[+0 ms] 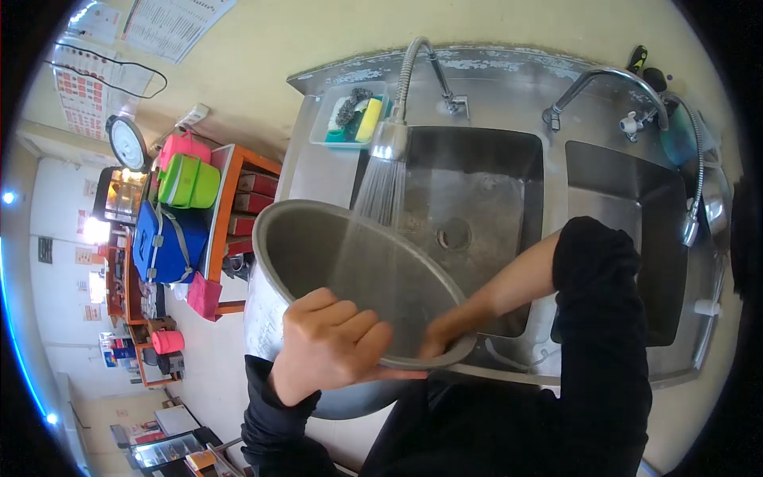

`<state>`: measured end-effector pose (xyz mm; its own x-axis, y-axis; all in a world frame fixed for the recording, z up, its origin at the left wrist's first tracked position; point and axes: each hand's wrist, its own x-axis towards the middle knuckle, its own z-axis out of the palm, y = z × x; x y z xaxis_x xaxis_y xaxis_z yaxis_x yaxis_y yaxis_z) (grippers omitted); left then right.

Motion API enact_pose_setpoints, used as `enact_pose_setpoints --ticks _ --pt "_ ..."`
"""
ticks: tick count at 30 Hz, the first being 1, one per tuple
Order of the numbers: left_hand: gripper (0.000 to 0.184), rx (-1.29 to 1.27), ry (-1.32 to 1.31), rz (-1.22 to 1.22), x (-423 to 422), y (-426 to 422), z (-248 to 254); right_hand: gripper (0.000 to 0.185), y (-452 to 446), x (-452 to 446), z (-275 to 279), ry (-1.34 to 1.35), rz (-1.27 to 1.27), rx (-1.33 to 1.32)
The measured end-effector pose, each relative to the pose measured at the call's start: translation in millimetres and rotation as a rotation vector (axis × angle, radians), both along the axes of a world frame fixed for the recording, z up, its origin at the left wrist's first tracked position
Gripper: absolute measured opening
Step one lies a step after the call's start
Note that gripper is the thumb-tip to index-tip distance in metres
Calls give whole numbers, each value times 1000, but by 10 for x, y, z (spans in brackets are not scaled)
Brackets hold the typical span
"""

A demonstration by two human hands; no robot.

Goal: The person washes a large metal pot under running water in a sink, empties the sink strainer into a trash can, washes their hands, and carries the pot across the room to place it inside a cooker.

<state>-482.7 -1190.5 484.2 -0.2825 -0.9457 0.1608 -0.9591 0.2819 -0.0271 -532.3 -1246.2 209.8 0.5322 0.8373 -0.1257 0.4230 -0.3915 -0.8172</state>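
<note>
A large grey metal pot (358, 262) is tilted at the near left edge of the sink, its mouth facing up. My left hand (332, 338) is closed round the pot's near rim, fingers folded. Inside the pot, by its right rim, is my right hand (445, 330); its fingers are partly hidden and too unclear to tell what they hold. Water falls from the spray head (389, 141) of the left faucet into the pot.
Behind the pot is the left sink basin (469, 199); a second basin (612, 191) and a curved faucet (612, 73) are to the right. A plastic tub (338, 135) holds a yellow sponge (369, 119) and a scourer. Further left, coolers (163, 246) stand on an orange-edged table.
</note>
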Motion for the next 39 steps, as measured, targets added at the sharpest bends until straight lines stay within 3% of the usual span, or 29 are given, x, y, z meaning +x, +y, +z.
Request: enact_pose_setpoints --ticks 4,8,10,11,13,16,21,27,32,37,39 --pt "57 23 32 -2 33 -62 -13 41 -178 126 -26 -87 -32 3" --pt "57 31 26 -20 1 -133 -38 43 -334 932 -338 -447 -283 217" --pt "57 36 23 -6 19 -167 -36 40 -389 1439 -426 -807 -571 349" --pt "57 44 24 12 47 -172 -14 43 -603 1570 -146 -1632 -515 -141" --pt "57 60 21 44 97 -161 22 50 -817 1620 162 -1565 -557 35" --pt "58 54 27 79 131 -143 31 51 -851 1422 71 -1308 -789 -18" --pt "59 12 37 60 214 -241 21 58 -164 722 -644 -671 -548 -168" --pt "58 101 -14 -7 95 -392 -47 59 443 99 -416 -169 -176 -60" --pt "56 132 -25 6 -4 -472 -82 59 157 78 -120 -150 -192 -151" --pt "56 92 -22 41 49 -530 -85 61 -460 209 -152 -308 -583 -520" --pt "57 111 -49 64 85 -557 -57 61 -560 211 -205 -333 -794 -537"
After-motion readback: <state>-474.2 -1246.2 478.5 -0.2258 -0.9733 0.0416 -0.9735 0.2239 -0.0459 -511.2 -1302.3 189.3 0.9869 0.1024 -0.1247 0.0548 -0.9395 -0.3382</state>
